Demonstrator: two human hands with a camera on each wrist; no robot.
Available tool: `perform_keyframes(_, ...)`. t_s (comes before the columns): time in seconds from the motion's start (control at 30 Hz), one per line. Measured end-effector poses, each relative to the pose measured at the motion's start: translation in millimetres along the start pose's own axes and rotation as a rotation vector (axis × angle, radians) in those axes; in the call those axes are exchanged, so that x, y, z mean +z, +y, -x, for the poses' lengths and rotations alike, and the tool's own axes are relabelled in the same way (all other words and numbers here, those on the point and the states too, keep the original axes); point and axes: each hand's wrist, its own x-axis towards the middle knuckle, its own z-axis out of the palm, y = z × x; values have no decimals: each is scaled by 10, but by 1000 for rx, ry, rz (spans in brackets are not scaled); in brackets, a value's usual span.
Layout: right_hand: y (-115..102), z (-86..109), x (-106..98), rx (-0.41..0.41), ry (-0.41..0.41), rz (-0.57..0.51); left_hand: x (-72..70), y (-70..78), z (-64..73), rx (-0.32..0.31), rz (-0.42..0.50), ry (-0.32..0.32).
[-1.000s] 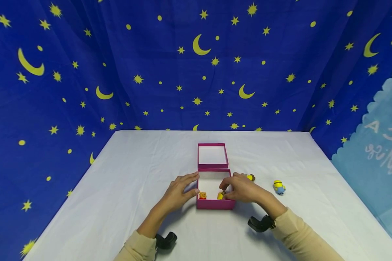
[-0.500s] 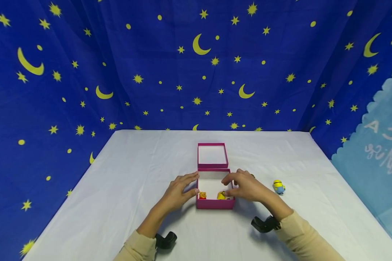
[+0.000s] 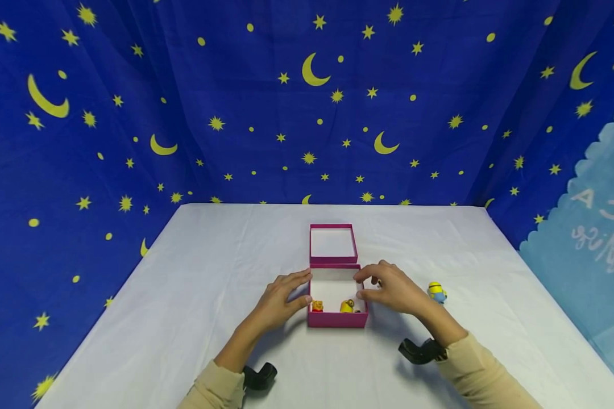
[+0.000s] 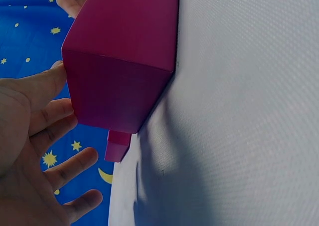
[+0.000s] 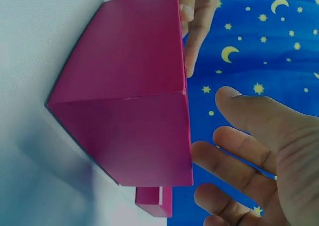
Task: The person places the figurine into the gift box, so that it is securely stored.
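An open magenta box (image 3: 337,321) with a white inside stands mid-table. In it, a small orange-and-red toy figure (image 3: 317,306) sits at the near left corner and a yellow toy figure (image 3: 347,307) at the near right. My left hand (image 3: 278,302) touches the box's left wall with thumb and fingertips; the left wrist view shows the other fingers (image 4: 75,168) spread. Over the right rim, my right hand (image 3: 393,289) is loosely bent with nothing between thumb and fingers. Behind it, another small toy (image 3: 380,282) is mostly hidden.
The box's magenta lid (image 3: 332,261) lies inside-up just behind the box. To the right, a yellow-and-blue minion figure (image 3: 436,291) is on the white tabletop (image 3: 225,255). A blue curtain (image 3: 266,102) with moons and stars stands behind the table.
My right hand has let go of the yellow figure in the near right of the box and drawn back up and right. The left hand has stayed at the box.
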Motion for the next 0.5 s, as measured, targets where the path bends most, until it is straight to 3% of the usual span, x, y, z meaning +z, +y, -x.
perform_keyframes(0.17, 30, 34, -20, 27, 20, -38, 0, 3, 3, 2, 2, 3)
perform_keyframes(0.5, 109, 106, -81, 4, 93, -54, -10, 13, 5, -10, 10, -8)
